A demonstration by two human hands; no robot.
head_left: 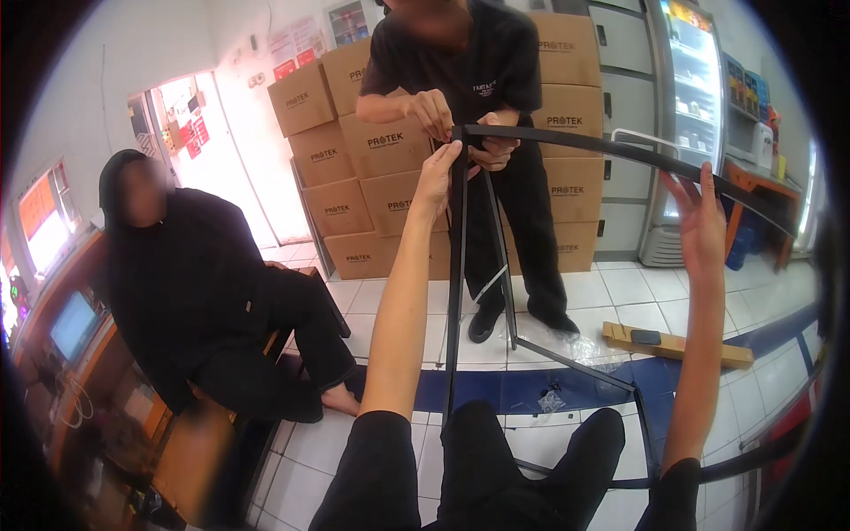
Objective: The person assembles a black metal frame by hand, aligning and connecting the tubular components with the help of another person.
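Observation:
A tall frame of thin black bars [457, 292] stands before me, its top corner level with the co-worker's chest. My left hand [437, 180] pinches the upright just under that corner. Farther right, my right hand [700, 217] holds the black top bar [584, 142] from below, with fingers up against it. The co-worker's two hands [431, 115] are at the same corner; one grips the bar and the other has its fingertips on the joint. Whatever small part those fingertips hold is too small to make out.
Stacked cardboard boxes [341, 168] stand behind the co-worker. On the floor lie clear plastic wrap [584, 352] and a long carton [730, 354] with a phone [645, 337] on it. A seated person [190, 292] is at the left, a glass-door fridge [693, 115] at the right.

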